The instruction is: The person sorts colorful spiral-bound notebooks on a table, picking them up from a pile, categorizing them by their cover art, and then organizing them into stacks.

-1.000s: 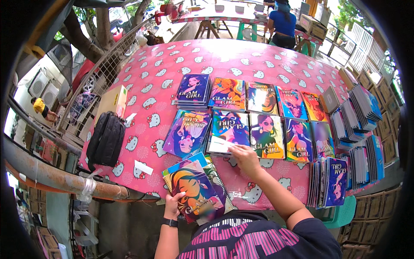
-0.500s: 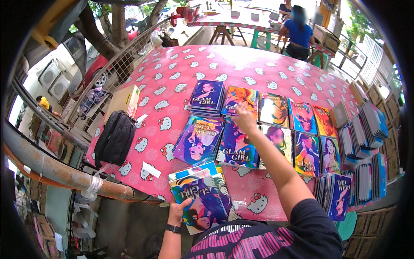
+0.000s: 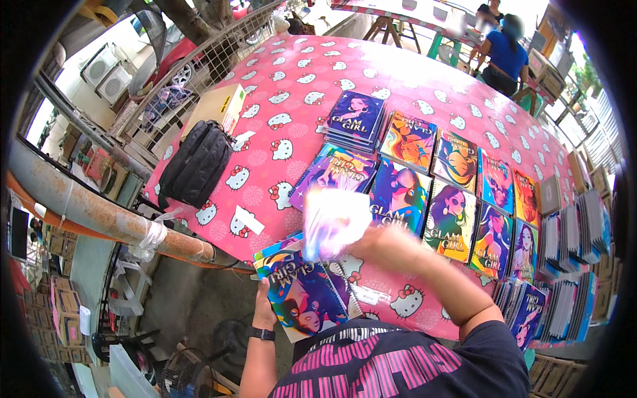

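My left hand grips a small fanned stack of spiral notebooks with colourful illustrated covers, held tilted at the table's near edge. Just right of it, my right hand holds a notebook, smeared by motion and washed out by glare. That notebook partly covers the held stack. Beyond, piles of notebooks lie in two rows: a purple-covered pile at the far left, an orange one beside it, and a dark blue one in the nearer row.
The pink table has a cartoon-cat cover. A black bag and a cardboard box lie at its left. Upright notebook stacks line the right edge. A rusty pipe runs along the left. A person in blue sits at a far table.
My right hand has drawn back from the far row toward the left-hand stack, now with a notebook in it. The view has shifted, while my left hand keeps its stack.
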The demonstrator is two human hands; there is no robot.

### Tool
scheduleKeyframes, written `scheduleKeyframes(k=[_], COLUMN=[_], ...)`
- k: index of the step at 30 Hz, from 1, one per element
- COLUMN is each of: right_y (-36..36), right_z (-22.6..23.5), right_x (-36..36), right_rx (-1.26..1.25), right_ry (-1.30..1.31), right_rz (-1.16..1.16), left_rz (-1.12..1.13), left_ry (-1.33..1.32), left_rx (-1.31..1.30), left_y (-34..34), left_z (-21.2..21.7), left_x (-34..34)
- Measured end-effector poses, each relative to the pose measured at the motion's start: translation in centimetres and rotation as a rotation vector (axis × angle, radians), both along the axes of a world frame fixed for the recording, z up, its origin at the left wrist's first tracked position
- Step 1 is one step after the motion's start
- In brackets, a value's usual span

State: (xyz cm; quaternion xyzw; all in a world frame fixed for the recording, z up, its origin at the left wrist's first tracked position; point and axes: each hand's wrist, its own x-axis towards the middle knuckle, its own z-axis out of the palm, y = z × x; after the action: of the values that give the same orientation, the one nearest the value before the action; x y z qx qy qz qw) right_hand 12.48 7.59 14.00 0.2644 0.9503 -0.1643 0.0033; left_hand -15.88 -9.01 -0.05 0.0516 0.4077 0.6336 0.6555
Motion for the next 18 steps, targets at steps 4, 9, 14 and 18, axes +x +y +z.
scheduleKeyframes(k=[4,9,14,18], right_y=[1.5,5.5,5.1,3.3], right_z=[-5.6,-12.9,-7.3,-1.7], right_x=[-5.3,-10.0,-8.6,-6.2], right_rx=[0.03,0.412,-0.06,-0.512], right_ry=[-0.022,0.125,0.177,0.305], right_rz=[-0.133,-0.561,-0.294,0.168], left_rz=[-0.119,-0.028,0.031,-0.072], left_ry=[0.441,0.405,0.439,-0.112], left_rx=[0.007,-0.001,-0.042,-0.071], left_y=[1.5,0.9,1.2,3.0], left_z=[0.9,0.2,0.1,2.0], left_x=[0.5,0.4,0.0,0.2])
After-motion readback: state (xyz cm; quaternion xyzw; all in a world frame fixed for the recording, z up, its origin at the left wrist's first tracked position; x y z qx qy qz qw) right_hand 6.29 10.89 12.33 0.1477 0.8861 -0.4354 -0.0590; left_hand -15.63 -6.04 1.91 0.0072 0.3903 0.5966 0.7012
